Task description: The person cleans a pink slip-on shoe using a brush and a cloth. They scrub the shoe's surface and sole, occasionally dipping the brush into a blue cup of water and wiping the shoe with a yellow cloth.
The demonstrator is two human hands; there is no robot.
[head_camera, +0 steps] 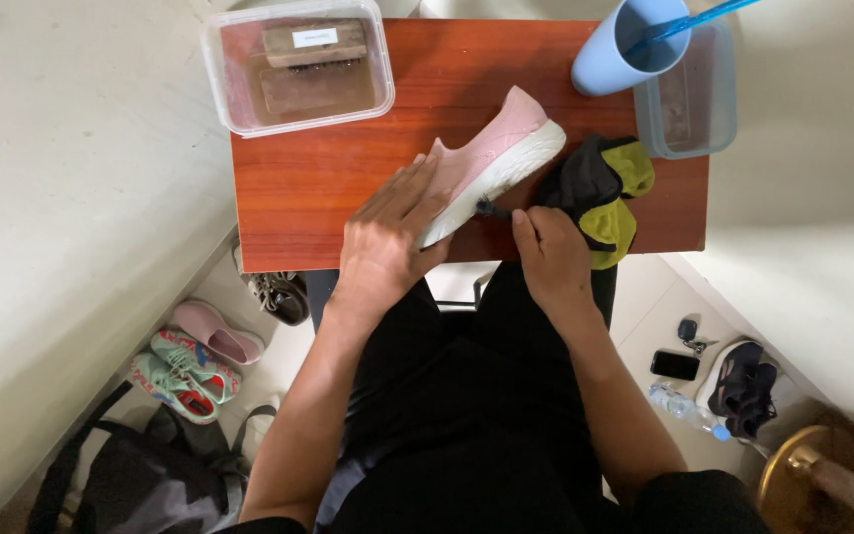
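Note:
A pink slip-on shoe (491,148) with a white sole lies on its side on a small reddish wooden table (298,188). My left hand (387,232) rests flat on the heel end of the shoe and holds it down. My right hand (546,252) pinches a small dark brush (491,209) whose tip touches the white sole near the heel. Just right of the shoe, beside my right hand, lies a black and yellow-green cloth (600,188).
A clear plastic tub (294,64) holding brushes sits at the table's back left. A light blue cup (625,44) with a blue stick and another clear tub (694,94) stand at the back right. Shoes (195,361), a bag, a phone (674,364) and a bottle lie on the floor.

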